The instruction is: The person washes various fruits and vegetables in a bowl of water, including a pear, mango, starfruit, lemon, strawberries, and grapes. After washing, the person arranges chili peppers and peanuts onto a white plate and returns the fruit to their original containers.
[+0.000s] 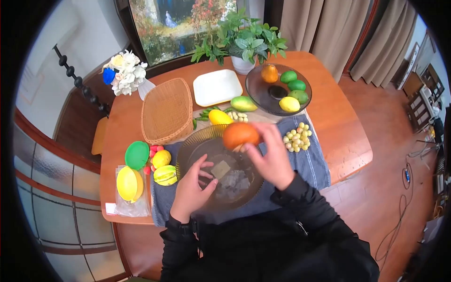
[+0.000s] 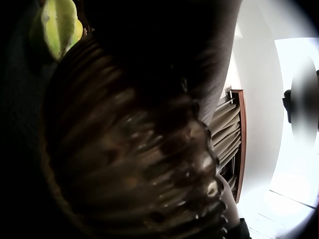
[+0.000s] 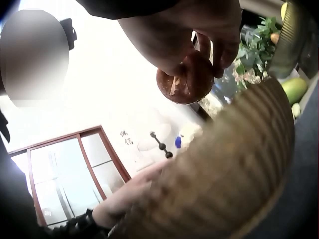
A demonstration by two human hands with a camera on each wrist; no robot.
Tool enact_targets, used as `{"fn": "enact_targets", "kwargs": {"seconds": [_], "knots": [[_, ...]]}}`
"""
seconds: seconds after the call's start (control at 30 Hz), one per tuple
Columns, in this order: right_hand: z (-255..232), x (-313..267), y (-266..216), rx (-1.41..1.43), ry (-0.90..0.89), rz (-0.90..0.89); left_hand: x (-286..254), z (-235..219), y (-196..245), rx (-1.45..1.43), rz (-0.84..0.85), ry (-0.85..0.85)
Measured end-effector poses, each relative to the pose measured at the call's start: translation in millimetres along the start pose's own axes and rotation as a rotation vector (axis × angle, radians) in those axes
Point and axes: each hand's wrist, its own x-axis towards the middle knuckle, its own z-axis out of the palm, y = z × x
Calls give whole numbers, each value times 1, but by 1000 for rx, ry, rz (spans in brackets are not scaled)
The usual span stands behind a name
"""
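Over the ribbed tinted glass bowl [image 1: 187,148], my right hand [image 1: 272,160] grips a round orange-red fruit [image 1: 240,135]. In the right wrist view the same fruit [image 3: 185,82] looks shiny, pinched between thumb and fingers above the bowl's fluted wall [image 3: 234,154]. My left hand [image 1: 192,190] is over the bowl's near left part, fingers loosely bent and holding nothing. Clear, glinting contents and a pale square patch show inside the bowl. Ribbed glass [image 2: 139,154] fills most of the left wrist view, and a star fruit [image 2: 61,27] shows at its top left.
A blue-grey cloth [image 1: 312,160] lies under the bowl, with grapes [image 1: 298,137] on its right. Behind stand a wicker basket [image 1: 167,113], a white tray [image 1: 217,88] and a dark glass plate [image 1: 256,89] of fruit. Green [image 1: 136,155] and yellow bowls [image 1: 129,184] are left.
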Motion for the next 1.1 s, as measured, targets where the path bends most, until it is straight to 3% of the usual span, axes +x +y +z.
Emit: {"fn": "enact_targets", "kwargs": {"seconds": [0.17,0.23,0.3,0.33,0.43,0.6,0.67,0.73,0.8,0.83,0.87,0.9,0.97,1.0,1.03,1.1], "knots": [[-27,91,68,51,143,132,0,-1,-1,-24,-12,-12],[-26,131,118,187,148,329,0,-1,-1,-24,-2,-6],[-28,155,120,415,158,639,0,-1,-1,-20,-10,-12],[-28,165,149,558,69,726,0,0,-2,-18,-7,-9],[-17,179,173,352,45,832,-1,0,-5,-20,-8,-3],[-10,192,181,96,7,845,-2,-1,-4,-18,-1,0],[-12,194,174,-44,-111,867,-2,-1,-4,-8,-2,-3],[-10,197,173,-11,-103,876,-1,-1,-4,-2,-2,-6],[-5,201,202,20,-100,887,-2,-1,-4,3,-1,-5],[-2,209,240,-21,-229,807,-2,-1,-5,1,-4,-2],[-1,210,242,-60,-358,727,-3,0,-6,-6,6,5],[0,209,245,-61,-362,729,-3,0,-7,-13,18,10],[-11,197,211,38,-186,761,-2,-2,-5,-5,20,11],[-18,207,273,-332,-408,273,-3,-2,-4,6,22,11],[-30,208,217,-158,-342,685,-3,-1,-3,-3,17,-3],[-51,205,189,-7,-389,728,-3,-2,-2,-30,-3,-2]]}}
